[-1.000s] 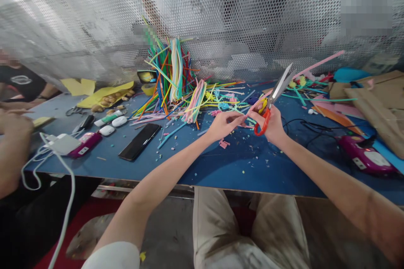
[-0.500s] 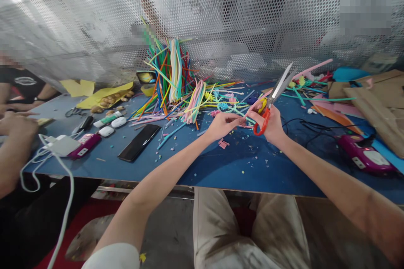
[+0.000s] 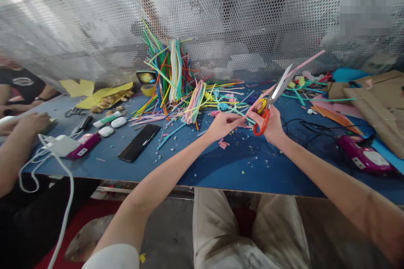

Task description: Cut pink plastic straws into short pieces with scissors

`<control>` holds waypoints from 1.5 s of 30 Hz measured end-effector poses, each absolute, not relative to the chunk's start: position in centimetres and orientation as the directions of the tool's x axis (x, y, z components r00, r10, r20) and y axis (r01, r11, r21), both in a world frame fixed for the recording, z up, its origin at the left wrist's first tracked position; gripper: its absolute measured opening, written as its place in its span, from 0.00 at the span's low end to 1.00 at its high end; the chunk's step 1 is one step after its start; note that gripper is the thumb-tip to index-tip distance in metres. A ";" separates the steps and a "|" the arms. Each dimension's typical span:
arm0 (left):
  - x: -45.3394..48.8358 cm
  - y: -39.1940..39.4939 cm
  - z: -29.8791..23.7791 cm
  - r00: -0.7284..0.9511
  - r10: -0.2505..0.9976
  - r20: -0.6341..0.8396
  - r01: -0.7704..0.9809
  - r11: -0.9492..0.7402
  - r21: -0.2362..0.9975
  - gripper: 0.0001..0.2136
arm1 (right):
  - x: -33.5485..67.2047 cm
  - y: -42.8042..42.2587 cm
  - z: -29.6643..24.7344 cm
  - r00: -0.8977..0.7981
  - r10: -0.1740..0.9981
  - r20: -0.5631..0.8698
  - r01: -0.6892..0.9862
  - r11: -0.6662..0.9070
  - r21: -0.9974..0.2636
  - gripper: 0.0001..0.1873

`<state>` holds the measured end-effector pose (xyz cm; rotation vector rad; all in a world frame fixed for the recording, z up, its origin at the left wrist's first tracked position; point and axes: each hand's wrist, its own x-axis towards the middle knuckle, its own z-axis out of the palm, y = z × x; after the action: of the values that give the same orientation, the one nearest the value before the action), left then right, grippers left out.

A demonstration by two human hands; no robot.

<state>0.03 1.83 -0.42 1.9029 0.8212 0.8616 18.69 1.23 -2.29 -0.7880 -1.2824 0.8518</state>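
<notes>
My right hand (image 3: 273, 125) is closed round a pair of scissors (image 3: 279, 89) with orange-red handles, the blades slightly parted and pointing up and away. A long pink pipe cleaner (image 3: 311, 59) runs behind the blades down to my fingers. Its near end sits at the pinched fingertips of my left hand (image 3: 223, 127), close beside my right fingers; the exact grip is partly hidden. Short pink cut pieces (image 3: 224, 143) lie on the table below my hands. Left of them is a bundle of pastel pipe cleaners (image 3: 195, 103).
A tall stack of coloured pipe cleaners (image 3: 172, 71) stands before the perforated metal screen (image 3: 252, 17). On the blue table (image 3: 183, 168) lie a black phone (image 3: 139, 143), purple power strips (image 3: 366, 155) and cables. Cardboard (image 3: 378, 109) is at right. A co-worker's hand (image 3: 38, 122) rests at left.
The pink pipe cleaner's far end has swung up and slightly left. My hands and the scissors have stayed nearly in place. The co-worker's hand at left has shifted right.
</notes>
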 end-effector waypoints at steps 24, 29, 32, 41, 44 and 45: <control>-2.2 3.6 0.6 0.286 0.887 0.363 -0.085 -0.354 0.932 0.11 | 20.1 0.4 -1.1 -0.287 0.956 0.059 0.547 0.214 -0.809 0.25; -2.2 2.9 0.9 0.339 0.874 0.349 0.020 -0.377 0.926 0.11 | 19.8 -0.6 -0.3 -0.365 0.931 -0.017 0.459 0.164 -0.873 0.25; -2.3 2.7 1.5 0.351 0.863 0.364 0.054 -0.407 0.912 0.10 | 19.7 -0.7 -0.4 -0.393 0.918 -0.059 0.439 0.130 -0.889 0.25; -2.3 2.6 1.8 0.366 0.861 0.353 0.067 -0.403 0.913 0.09 | 19.7 -0.7 -0.8 -0.444 0.896 -0.029 0.420 0.179 -0.890 0.20; -2.3 2.7 1.8 0.358 0.875 0.327 0.075 -0.376 0.924 0.09 | 19.7 -0.8 -1.4 -0.429 0.903 -0.031 0.436 0.177 -0.882 0.12; -2.4 2.7 1.7 0.361 0.876 0.321 0.079 -0.372 0.925 0.09 | 19.7 -0.8 -1.6 -0.423 0.906 -0.023 0.446 0.186 -0.876 0.10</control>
<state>-2.38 2.69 1.75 1.7252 0.8510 1.1145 19.66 -0.82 -1.60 -1.2629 -1.9531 1.1738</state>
